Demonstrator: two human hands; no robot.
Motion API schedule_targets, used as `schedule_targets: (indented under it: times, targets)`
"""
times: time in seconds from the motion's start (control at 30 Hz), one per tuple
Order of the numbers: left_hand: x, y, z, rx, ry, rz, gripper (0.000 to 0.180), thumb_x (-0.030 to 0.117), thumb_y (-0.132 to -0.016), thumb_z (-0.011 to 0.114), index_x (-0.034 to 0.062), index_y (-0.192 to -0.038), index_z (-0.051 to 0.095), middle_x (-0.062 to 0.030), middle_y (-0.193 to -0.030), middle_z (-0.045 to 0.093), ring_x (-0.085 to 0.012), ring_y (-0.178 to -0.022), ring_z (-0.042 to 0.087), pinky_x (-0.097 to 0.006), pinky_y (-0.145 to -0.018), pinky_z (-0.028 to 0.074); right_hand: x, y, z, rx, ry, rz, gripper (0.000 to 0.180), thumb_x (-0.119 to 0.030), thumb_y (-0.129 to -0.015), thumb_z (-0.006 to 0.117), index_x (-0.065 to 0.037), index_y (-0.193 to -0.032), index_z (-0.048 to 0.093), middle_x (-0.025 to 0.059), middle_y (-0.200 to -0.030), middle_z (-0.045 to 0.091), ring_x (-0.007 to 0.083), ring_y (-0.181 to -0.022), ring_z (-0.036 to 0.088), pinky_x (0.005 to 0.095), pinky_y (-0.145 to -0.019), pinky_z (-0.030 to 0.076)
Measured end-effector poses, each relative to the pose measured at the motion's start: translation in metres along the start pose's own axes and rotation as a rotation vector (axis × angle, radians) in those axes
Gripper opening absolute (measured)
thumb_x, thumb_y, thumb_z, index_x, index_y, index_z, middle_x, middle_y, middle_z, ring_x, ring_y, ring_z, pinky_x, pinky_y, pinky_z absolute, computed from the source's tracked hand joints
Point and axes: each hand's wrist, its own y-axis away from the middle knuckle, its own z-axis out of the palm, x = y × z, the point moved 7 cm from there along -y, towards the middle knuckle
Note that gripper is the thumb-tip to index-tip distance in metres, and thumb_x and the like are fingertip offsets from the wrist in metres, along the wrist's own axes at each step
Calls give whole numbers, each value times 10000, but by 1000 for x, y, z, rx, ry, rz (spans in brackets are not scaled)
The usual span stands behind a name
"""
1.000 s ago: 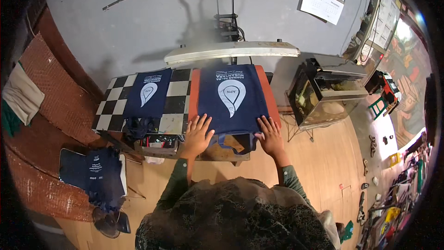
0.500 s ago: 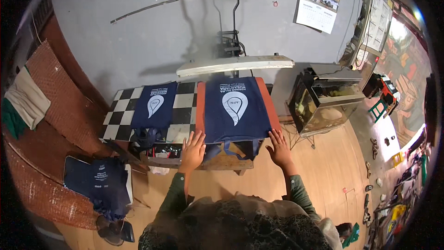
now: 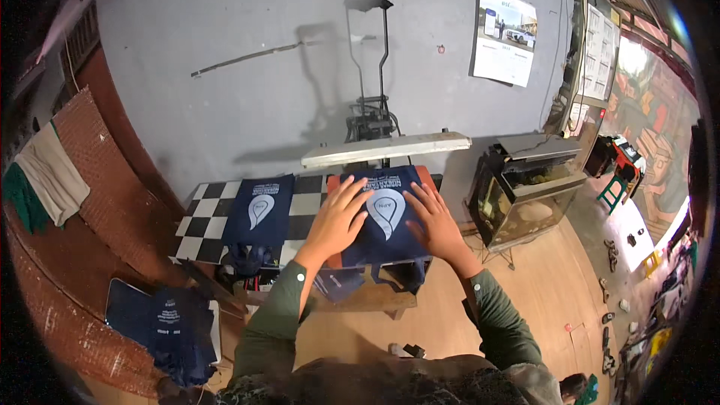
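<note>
creased dark green sleeves point(image 3: 270, 330), a pale button point(image 3: 301, 277) at each cuff, reach forward and angle inward. the left hand point(image 3: 335, 225) and right hand point(image 3: 437, 229) are well apart from each other, palms down, fingers fanned, gripping nothing. they're over the two sides of a navy cloth bag point(image 3: 385, 249); i can't tell whether they touch it. the bag lies flat on an orange-red pad point(image 3: 334, 181), its white teardrop print point(image 3: 386, 216) showing between the hands, its straps point(image 3: 411, 276) drooping past the front edge. to the left, a second navy bag point(image 3: 259, 234) lies on the black-and-white checkered desk point(image 3: 193, 226). beyond the pad stands a long, scuffed white metal slab point(image 3: 386, 150); off right, a boxy glass tank point(image 3: 534, 214); behind everything, a smooth grey wall point(image 3: 247, 15).
</note>
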Motion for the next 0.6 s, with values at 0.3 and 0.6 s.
schedule_targets:
  times: [0.3, 0.6]
  targets:
    - [-17, -142, -73, 143, -169, 188, 450, 155, -904, 612, 85, -1343, 543, -99, -1459, 470, -321, -1369, 416, -460, -1092, 373, 1, -147, -65, 170, 44, -188, 623, -138, -867, 658, -70, -1441, 422, 184, -1490, 406, 417, -1394, 353, 498, -1146, 299]
    - [-110, -285, -80, 187, -419, 97, 521, 187, -877, 637, 111, -1375, 504, -95, -1457, 462, -300, -1359, 421, -465, -1077, 384, 105, -328, -81, 223, 249, -195, 669, -141, -857, 653, -70, -1460, 372, 178, -1459, 423, 390, -1367, 385, 466, -1129, 338]
